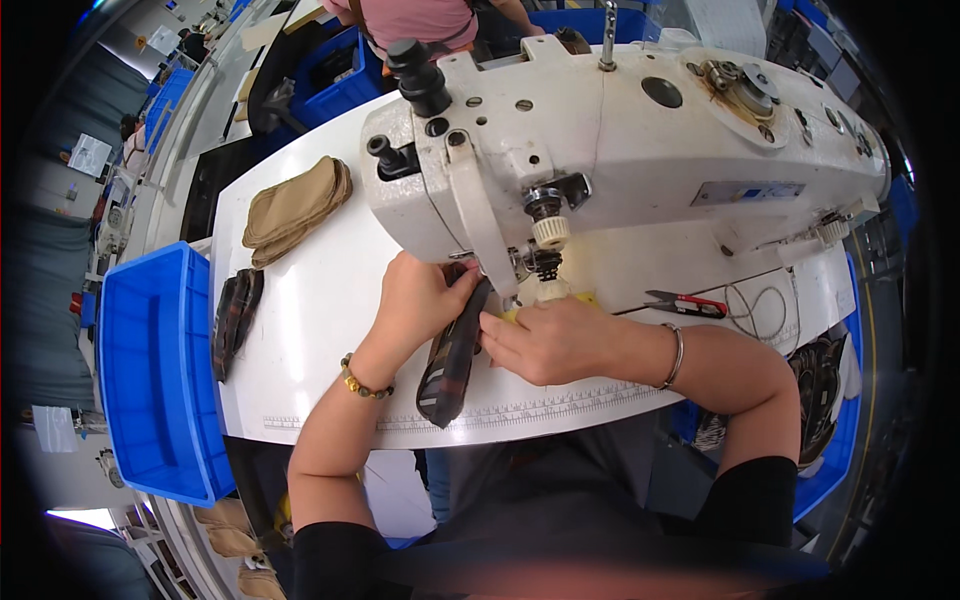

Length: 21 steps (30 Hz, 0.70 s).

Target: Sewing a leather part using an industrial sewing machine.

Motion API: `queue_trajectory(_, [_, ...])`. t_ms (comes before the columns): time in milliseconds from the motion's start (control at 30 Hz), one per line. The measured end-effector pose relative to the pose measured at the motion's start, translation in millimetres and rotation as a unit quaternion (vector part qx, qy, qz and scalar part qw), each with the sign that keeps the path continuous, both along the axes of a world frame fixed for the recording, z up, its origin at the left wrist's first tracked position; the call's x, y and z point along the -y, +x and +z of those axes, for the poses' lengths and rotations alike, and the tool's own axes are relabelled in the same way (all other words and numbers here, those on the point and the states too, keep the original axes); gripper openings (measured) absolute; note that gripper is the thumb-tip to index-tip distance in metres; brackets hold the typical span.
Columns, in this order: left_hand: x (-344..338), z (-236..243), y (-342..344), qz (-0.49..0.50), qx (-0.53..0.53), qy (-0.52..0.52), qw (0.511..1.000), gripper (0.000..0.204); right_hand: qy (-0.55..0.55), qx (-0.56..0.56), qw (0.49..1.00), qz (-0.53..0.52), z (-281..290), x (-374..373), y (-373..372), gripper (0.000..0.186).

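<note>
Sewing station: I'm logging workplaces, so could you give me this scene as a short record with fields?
Machine: white sewing machine, on a white table
Work piece: dark striped fabric strip, lying below the machine's head
Left hand: at the strip's far end; exact grip hidden
Right hand: fingers against the strip's right side
Table, left: tan fabric stack, dark fabric piece
Table, right: red-and-black snips
Beside table, left: blue bin

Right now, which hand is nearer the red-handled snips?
Right. The right hand is just left of the snips; the left hand is farther left, at the dark fabric strip.
</note>
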<state>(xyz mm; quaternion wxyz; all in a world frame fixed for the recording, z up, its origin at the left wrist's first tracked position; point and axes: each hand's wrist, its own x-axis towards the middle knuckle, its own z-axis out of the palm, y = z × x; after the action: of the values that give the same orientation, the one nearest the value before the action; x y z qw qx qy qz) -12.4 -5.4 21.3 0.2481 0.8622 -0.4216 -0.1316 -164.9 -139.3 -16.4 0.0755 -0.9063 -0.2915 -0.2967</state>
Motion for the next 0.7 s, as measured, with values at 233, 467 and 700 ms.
queue_trajectory(233, [-1.3,-7.2,-0.5,-0.035,0.045,-0.088,0.995,0.023,-0.043,0.075,0.994,-0.072,2.9,-1.9,0.9,0.015])
queue_trajectory(467, [-3.4,-5.9,-10.5,-0.042,0.128,-0.022,0.991,0.016,-0.048,0.028,0.998,-0.037,-6.2,-5.7,-0.7,0.015])
queue_trajectory(700, [-20.1,0.9,-27.8,-0.224,0.278,-0.041,0.933,0.029,-0.089,-0.016,0.994,-0.069,2.8,-11.4,-10.1,0.021])
